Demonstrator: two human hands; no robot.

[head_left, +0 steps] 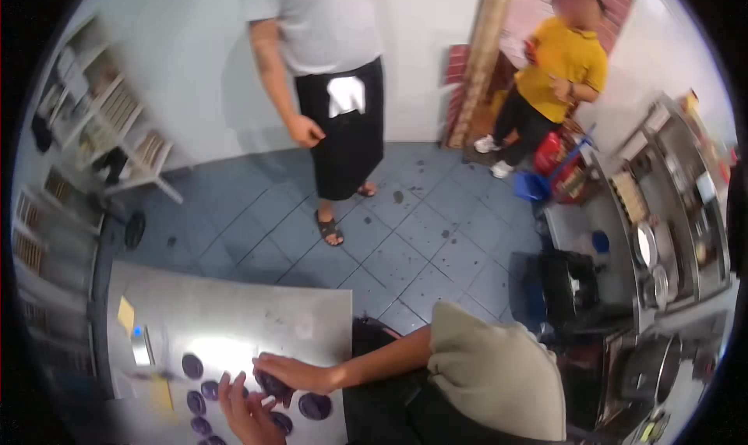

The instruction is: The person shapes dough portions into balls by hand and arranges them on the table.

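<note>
Several round, dark purple pieces lie on a metal table (pixel 304 312), among them one (pixel 315 406) to the right and one (pixel 192 366) at the upper left. My right hand (pixel 300 375) reaches in from the right, its fingers curved over a purple piece (pixel 273 388) that shows beneath them. Close beside it, at the bottom edge, is my left hand (pixel 249 418) with its fingers apart, next to another purple piece (pixel 280 423). Something small and white shows between the hands, too small to make out.
On the table's left lie a phone-like object (pixel 142 346) and yellow pieces (pixel 126 314). A person in a black apron (pixel 343 133) stands beyond the table. Another person in a yellow shirt (pixel 557 71) is by the doorway. Metal shelves (pixel 686 211) with dishes stand right, white shelves (pixel 117 110) left.
</note>
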